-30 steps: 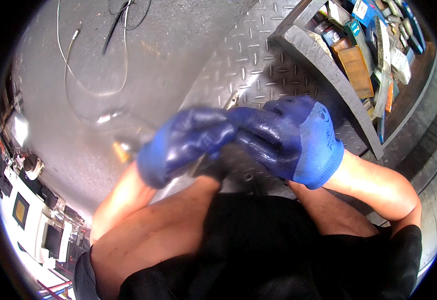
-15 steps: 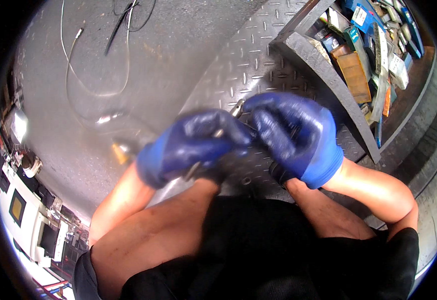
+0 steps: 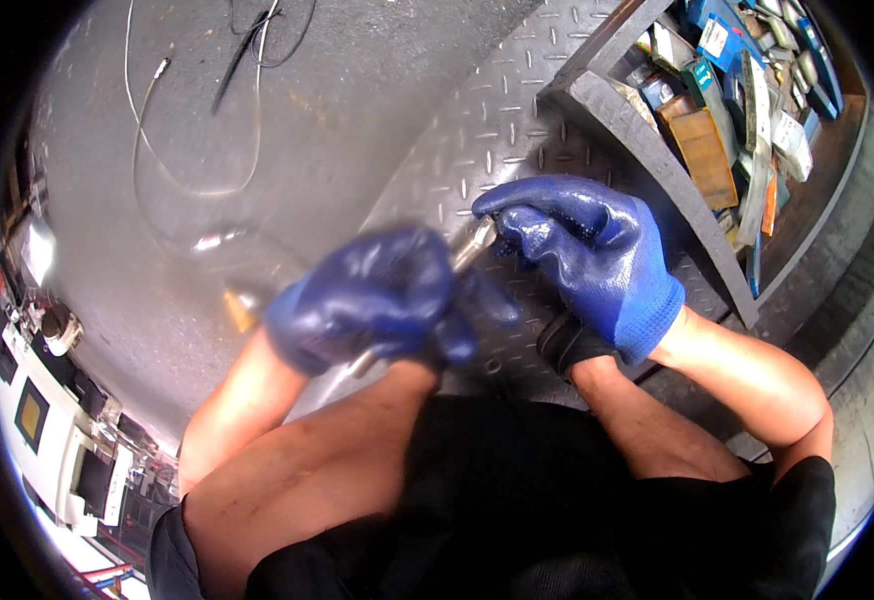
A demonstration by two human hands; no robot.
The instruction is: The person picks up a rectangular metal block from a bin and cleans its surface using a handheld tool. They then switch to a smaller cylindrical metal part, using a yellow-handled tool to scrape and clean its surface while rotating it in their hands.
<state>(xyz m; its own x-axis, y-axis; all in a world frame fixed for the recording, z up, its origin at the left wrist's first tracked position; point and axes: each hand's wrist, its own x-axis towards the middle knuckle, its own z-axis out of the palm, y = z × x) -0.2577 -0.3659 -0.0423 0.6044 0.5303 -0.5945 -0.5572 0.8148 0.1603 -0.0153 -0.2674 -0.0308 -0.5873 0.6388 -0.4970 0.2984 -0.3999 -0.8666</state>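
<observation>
Both my hands wear blue coated gloves and meet above the floor, in front of my bare knees. My left hand point(image 3: 372, 290), smeared by motion, is closed around a slender metal rod point(image 3: 473, 247). The rod slants up and to the right, and a short length of its lower end shows below the glove. Beside its shiny, notched-looking upper end, the bent thumb and forefinger of my right hand point(image 3: 597, 255) are pinched on the tip. The rod's middle is hidden in the left glove, so its exact kind cannot be made out.
A dark metal bin point(image 3: 647, 150) full of small boxes and cases stands at the right. Tread plate point(image 3: 497, 130) covers the floor beside it. Thin cables point(image 3: 257, 110) lie on the grey floor at the upper left, and a yellow-tipped item point(image 3: 239, 310) lies near my left wrist.
My left hand has turned, its back now more upward, and more of the rod's upper end shows. My right fingers have come in closer around the tip.
</observation>
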